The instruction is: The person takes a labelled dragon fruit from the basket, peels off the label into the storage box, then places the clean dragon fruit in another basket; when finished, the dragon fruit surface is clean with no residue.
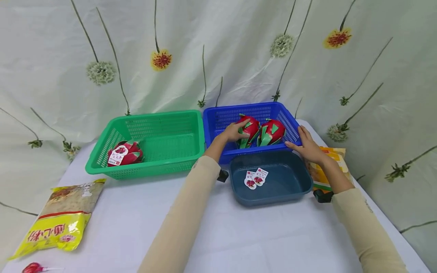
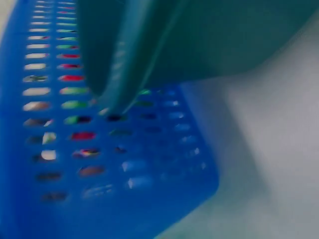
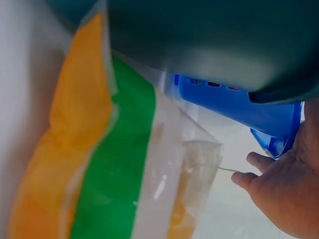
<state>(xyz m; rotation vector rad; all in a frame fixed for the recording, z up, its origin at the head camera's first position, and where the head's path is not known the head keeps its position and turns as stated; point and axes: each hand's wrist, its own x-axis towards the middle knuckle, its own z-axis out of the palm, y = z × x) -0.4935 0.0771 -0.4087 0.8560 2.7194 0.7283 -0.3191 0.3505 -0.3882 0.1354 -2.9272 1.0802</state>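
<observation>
Two red dragon fruits with green scales sit side by side in the blue basket [image 1: 223,154]. My left hand [image 1: 233,132] reaches over the basket's front and grips the left dragon fruit [image 1: 252,128], thumb and fingers spread about its near side. The right dragon fruit [image 1: 272,132] lies against it. With my right hand [image 1: 311,148] I hold the basket's right front corner, thumb on the front rim and fingers along the side. The left wrist view shows the basket's slotted wall [image 2: 114,209] but no hand; the right wrist view shows part of my right hand [image 3: 294,184].
A dark teal tub [image 1: 283,182] with dragon fruit labels [image 1: 256,177] stands in front. To the left, a green basket [image 1: 170,146] holds a labelled dragon fruit [image 1: 131,153]. An orange-and-green bag [image 3: 114,149] lies right; a yellow bag [image 1: 65,216] and a lollipop [image 1: 32,268] lie left.
</observation>
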